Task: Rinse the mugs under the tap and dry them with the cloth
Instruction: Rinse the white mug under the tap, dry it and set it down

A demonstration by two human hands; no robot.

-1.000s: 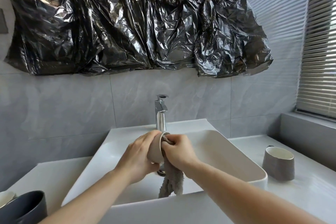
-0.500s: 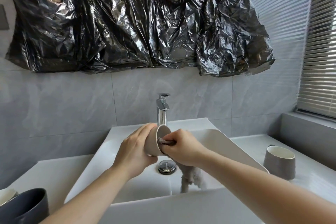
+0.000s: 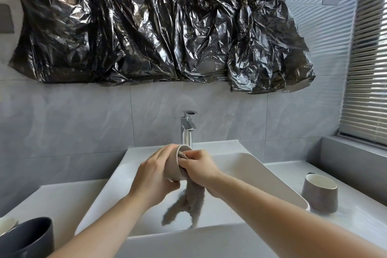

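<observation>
Both hands meet over the white basin, in front of the tap. The left hand wraps its fingers round the outside of a beige mug, holding it tipped on its side with the mouth turned to the right. The right hand grips a grey cloth and has part of it pushed into the mug's mouth; the rest of the cloth hangs down below the hands into the basin, its loose ends blurred. No water shows at the tap's spout.

Further out, on the white counter to the right of the basin, a grey mug with a pale inside stands upright, just beside the basin's rim. At the near left corner a dark grey mug is partly cut off by the frame edge, with a sliver of a pale rim beside it. Crumpled black plastic sheeting covers the grey tiled wall above the tap, and slatted blinds close off the far right.
</observation>
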